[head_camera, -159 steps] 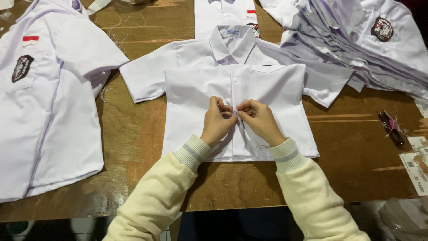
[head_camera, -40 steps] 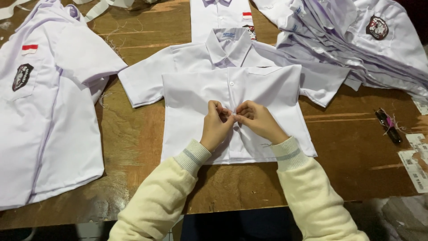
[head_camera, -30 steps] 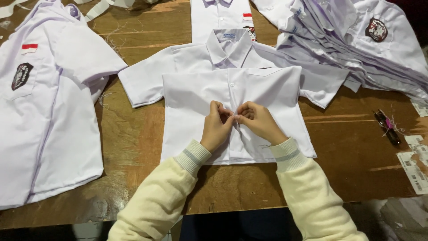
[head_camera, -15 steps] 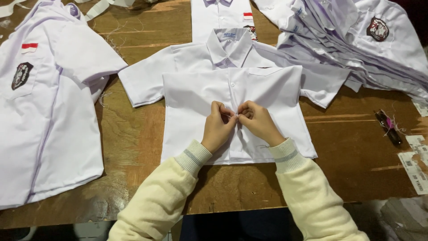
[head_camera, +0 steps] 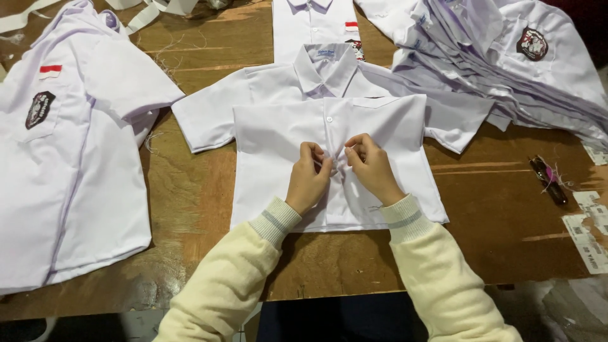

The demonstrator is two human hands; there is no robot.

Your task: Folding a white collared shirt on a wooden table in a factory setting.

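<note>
white shirt [head_camera: 278,136] unmoved; both hands still pinch its button placket.

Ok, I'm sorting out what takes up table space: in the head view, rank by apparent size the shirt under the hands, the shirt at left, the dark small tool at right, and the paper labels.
1. Shirt at left, though cut off by the frame and nearer the camera.
2. Shirt under the hands.
3. Paper labels, partly cropped.
4. Dark small tool.
The last two look close; unsure.
</note>
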